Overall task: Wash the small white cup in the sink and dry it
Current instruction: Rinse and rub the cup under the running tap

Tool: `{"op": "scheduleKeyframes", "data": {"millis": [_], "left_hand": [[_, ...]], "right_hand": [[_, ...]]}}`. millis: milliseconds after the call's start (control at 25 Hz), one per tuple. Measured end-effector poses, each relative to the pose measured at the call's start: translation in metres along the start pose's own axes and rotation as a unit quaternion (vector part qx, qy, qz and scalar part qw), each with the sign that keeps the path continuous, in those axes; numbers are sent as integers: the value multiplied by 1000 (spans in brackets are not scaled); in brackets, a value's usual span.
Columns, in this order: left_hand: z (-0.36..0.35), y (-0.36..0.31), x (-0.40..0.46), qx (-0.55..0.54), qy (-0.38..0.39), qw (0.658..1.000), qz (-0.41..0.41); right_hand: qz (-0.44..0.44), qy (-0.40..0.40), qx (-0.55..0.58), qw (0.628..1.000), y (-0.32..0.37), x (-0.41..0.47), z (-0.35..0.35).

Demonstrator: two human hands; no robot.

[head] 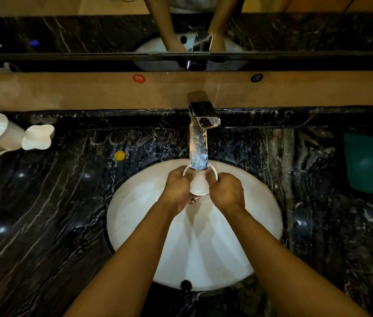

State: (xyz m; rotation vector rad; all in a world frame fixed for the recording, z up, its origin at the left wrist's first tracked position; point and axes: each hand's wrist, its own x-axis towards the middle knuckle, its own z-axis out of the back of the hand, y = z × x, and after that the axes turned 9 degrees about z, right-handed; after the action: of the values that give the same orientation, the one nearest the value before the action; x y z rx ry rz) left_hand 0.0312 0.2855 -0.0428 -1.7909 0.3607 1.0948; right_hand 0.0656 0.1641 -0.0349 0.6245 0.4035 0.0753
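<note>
Between left hand and right hand, small white cup.

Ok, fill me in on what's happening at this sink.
A person is washing a small white cup over the white sink. The left hand and right hand grip it from either side, its mouth tipped toward the faucet, under the stream of water. Drying hasn't begun. A teal cloth-like thing lies on the dark marble counter to the right.
</note>
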Motion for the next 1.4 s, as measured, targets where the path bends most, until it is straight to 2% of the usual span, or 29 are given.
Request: {"op": "scheduleKeyframes", "data": {"millis": [160, 320, 440, 560, 640, 720, 800, 1000, 1160, 1240, 1400], "left_hand": [[11, -4, -4, 112, -70, 989, -72], [16, -7, -9, 114, -85, 988, -67], [20, -8, -11, 128, -115, 982, -77], [18, -4, -14, 117, -50, 990, -64], [13, 1, -17, 111, 1, 993, -50], [12, 4, -16, 132, 20, 990, -51], [10, 5, -15, 139, 11, 988, -68], [7, 6, -13, 116, -68, 985, -108], [6, 9, -8, 59, -97, 990, -80], [2, 10, -9, 19, -99, 993, -60], [-5, 10, -9, -52, -58, 997, 2]], "right_hand": [[24, 14, -6, 1000, 3, 6, 2], [108, 49, 0, 993, 6, 6, -5], [111, 89, 51, 988, 2, 1, -8], [64, 69, 89, 992, -2, -7, -8], [39, 33, 48, 998, -4, -3, -6], [20, 37, 13, 999, 1, 1, 0], [19, 67, 23, 997, 3, 5, 8], [69, 105, 77, 989, -1, -2, 5], [5, 101, 264, 959, -1, -8, 2], [-16, 95, 326, 940, 1, -7, 3], [-33, 34, 319, 946, 1, -3, -5]]}}
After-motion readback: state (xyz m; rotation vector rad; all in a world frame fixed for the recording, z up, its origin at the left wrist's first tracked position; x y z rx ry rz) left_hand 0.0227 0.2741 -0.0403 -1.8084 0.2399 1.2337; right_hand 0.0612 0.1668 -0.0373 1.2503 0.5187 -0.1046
